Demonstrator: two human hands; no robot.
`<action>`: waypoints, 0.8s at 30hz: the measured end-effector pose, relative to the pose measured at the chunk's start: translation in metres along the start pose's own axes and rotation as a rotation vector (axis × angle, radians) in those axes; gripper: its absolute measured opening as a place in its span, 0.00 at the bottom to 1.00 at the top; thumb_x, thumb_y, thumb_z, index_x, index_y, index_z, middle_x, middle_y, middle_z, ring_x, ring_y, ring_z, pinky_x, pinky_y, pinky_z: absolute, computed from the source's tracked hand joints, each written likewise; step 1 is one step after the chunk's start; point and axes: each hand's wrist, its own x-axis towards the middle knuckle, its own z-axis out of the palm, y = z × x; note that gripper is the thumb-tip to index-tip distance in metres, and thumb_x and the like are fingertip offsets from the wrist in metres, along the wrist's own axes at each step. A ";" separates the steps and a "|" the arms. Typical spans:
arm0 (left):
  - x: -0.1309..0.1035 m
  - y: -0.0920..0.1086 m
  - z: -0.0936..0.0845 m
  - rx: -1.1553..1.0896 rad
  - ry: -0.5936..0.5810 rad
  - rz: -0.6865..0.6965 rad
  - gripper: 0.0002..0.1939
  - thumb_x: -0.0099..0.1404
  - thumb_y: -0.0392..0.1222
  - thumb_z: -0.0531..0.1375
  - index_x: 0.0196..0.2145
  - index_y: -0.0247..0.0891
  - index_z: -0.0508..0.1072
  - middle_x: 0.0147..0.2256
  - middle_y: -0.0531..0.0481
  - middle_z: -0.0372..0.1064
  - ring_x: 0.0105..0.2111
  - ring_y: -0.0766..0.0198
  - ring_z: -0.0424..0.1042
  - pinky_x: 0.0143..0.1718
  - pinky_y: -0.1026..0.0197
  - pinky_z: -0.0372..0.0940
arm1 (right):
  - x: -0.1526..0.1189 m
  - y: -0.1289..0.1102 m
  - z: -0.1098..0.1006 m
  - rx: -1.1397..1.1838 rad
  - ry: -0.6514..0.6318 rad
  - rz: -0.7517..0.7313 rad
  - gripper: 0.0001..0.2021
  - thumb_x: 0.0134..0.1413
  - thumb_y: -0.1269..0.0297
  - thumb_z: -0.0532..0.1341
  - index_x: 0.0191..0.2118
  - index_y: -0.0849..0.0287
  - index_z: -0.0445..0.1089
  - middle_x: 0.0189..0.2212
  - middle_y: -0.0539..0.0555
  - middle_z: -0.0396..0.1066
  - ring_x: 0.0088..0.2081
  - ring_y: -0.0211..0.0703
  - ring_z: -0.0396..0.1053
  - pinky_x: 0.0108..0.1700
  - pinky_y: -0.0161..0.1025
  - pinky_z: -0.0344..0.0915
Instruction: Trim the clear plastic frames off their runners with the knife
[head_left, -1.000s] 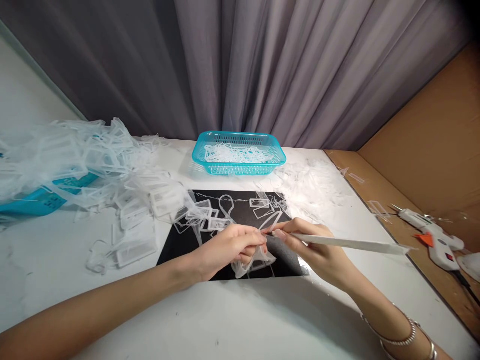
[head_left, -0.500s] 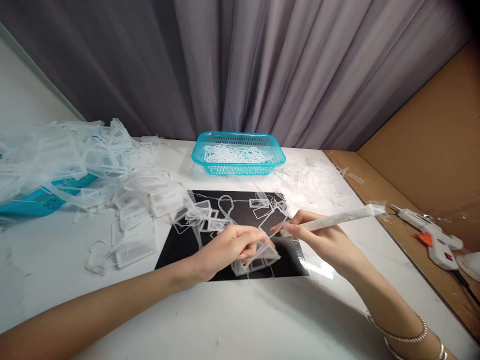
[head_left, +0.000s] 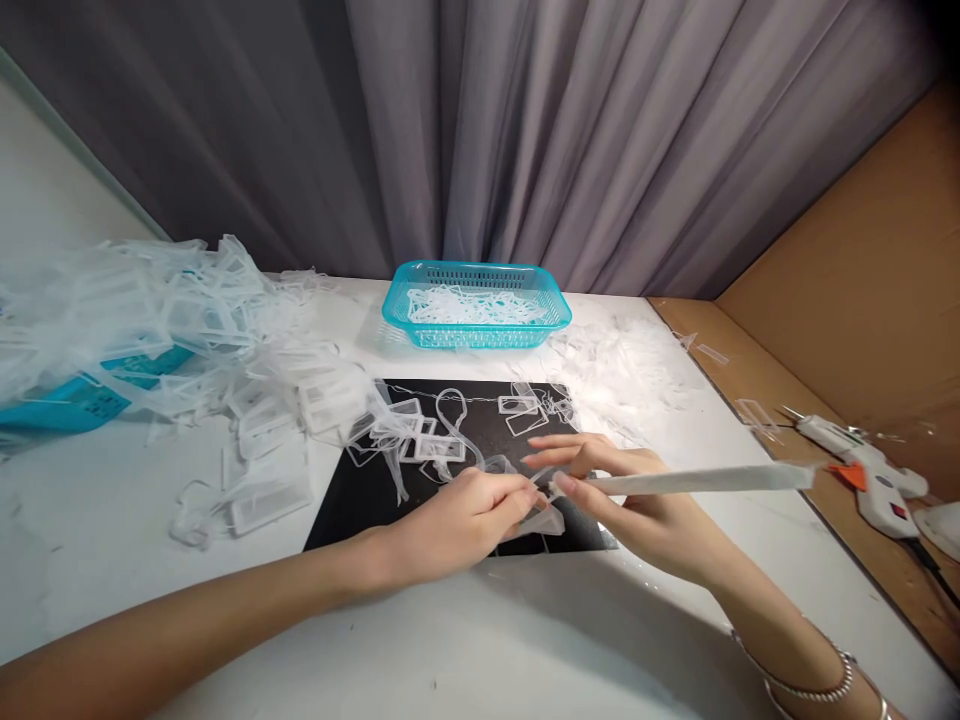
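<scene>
My left hand (head_left: 480, 510) is closed on a translucent white frame piece (head_left: 546, 522), which it partly hides, over the lower part of a black mat (head_left: 352, 500). Close to its fingertips, my right hand (head_left: 626, 490) pinches a long, thin whitish stick (head_left: 712, 479) between thumb and index finger. The stick lies nearly level and points right; the other right fingers are extended. Loose white rectangular frames (head_left: 439, 447) and thin strips lie on the mat beyond my hands.
A blue basket (head_left: 480, 338) of white pieces stands at the back. Translucent frames are heaped at the left (head_left: 150, 300), and thin white scraps (head_left: 622, 370) lie at the right. A glue gun (head_left: 885, 500) rests on cardboard at the far right.
The stick has swung from slanting upward to nearly level. My right fingers have spread forward. My left hand now covers more of the translucent piece, and a frame near the right fingers is no longer visible.
</scene>
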 end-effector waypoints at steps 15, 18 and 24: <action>0.001 0.003 -0.001 -0.045 0.028 -0.030 0.18 0.66 0.44 0.44 0.19 0.38 0.50 0.19 0.57 0.45 0.21 0.68 0.46 0.23 0.63 0.44 | -0.003 0.007 0.003 -0.167 0.013 -0.013 0.08 0.62 0.64 0.52 0.33 0.54 0.66 0.39 0.51 0.73 0.28 0.37 0.67 0.28 0.36 0.63; 0.000 0.004 -0.002 -0.064 0.040 -0.030 0.17 0.66 0.44 0.43 0.19 0.39 0.50 0.19 0.57 0.46 0.21 0.68 0.47 0.24 0.63 0.45 | -0.003 0.008 0.003 -0.142 0.021 0.019 0.08 0.62 0.62 0.52 0.32 0.55 0.65 0.38 0.51 0.73 0.28 0.36 0.67 0.27 0.34 0.63; -0.001 0.002 -0.002 -0.080 0.075 -0.013 0.18 0.66 0.44 0.43 0.20 0.38 0.51 0.19 0.57 0.47 0.21 0.68 0.48 0.25 0.62 0.46 | -0.004 0.007 -0.001 -0.166 0.041 0.027 0.09 0.62 0.62 0.52 0.31 0.55 0.64 0.33 0.49 0.73 0.26 0.34 0.64 0.26 0.33 0.62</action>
